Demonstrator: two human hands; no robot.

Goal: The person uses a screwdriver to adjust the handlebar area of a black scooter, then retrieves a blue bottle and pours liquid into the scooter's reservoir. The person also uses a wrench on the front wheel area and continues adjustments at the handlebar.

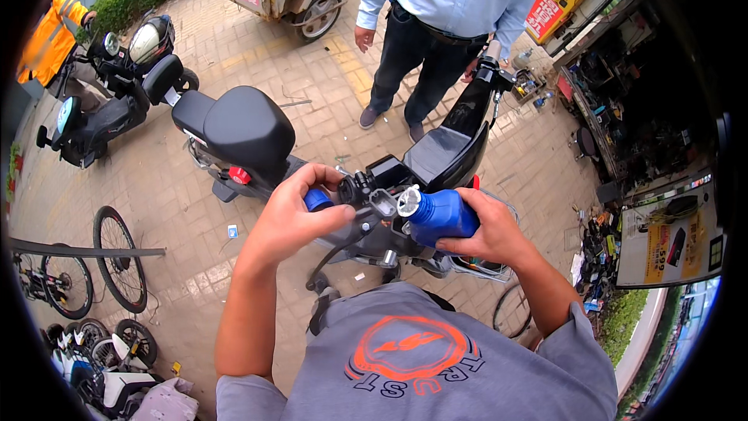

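My right hand (489, 230) grips a blue plastic bottle (442, 217) lying almost sideways, its open silver-rimmed mouth (408, 202) pointing left toward a small square reservoir (382, 203) on a scooter's handlebar. My left hand (296, 214) is closed around the bottle's blue cap (317, 199) and rests against the handlebar controls (354, 187). Below my hands is the black scooter (366, 245), with cables running down from the bar.
Another black scooter with a wide seat (241, 129) stands just ahead. A person in a light blue shirt (448, 0) stands beyond it. More scooters (109, 101) are at the left, bicycle wheels (117, 257) at the lower left, a cluttered stall (631, 117) at the right.
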